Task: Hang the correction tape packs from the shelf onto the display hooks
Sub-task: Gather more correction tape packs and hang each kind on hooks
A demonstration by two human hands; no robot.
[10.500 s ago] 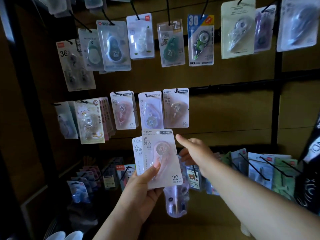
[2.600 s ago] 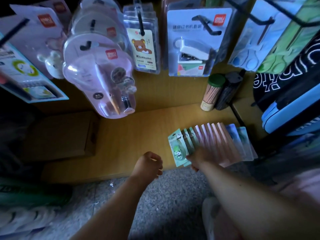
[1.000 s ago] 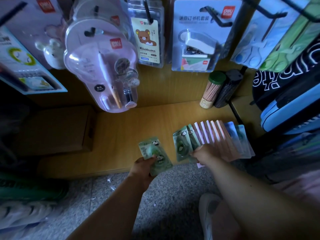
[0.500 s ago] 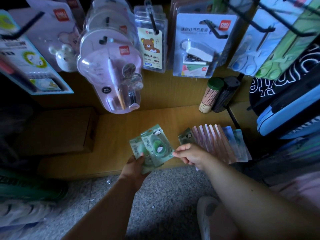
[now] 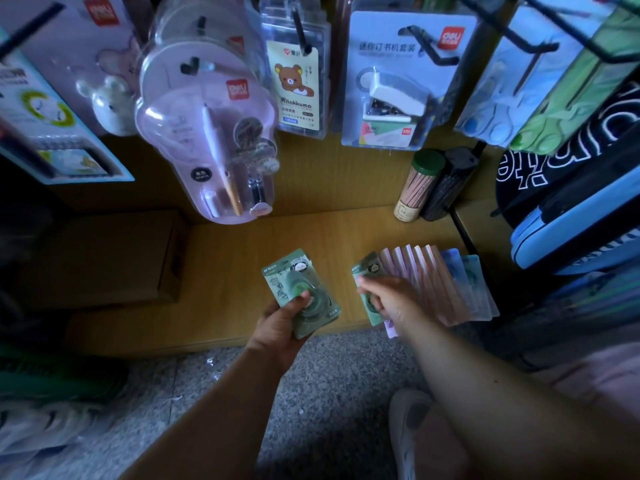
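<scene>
Two green packs point(image 5: 300, 293) gripped in left hand point(image 5: 281, 336); right hand point(image 5: 389, 299) pinching another at frame centre. Risk: fanned row point(image 5: 436, 285) slides off shelf point(image 5: 242, 258).

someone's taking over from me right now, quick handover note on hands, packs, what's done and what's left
Left hand: shut on green packs, thumb on top, held above the shelf.
Right hand: fingers closing on the last green pack at the left end of the fanned row; not lifted yet.
Still lying on the shelf: pink packs, then blue packs at the right end.
Done: green packs mostly gathered off the shelf.
Left: lift that last green pack, hang the green ones on a display hook, then pick up and hang the pink and blue ones.
</scene>
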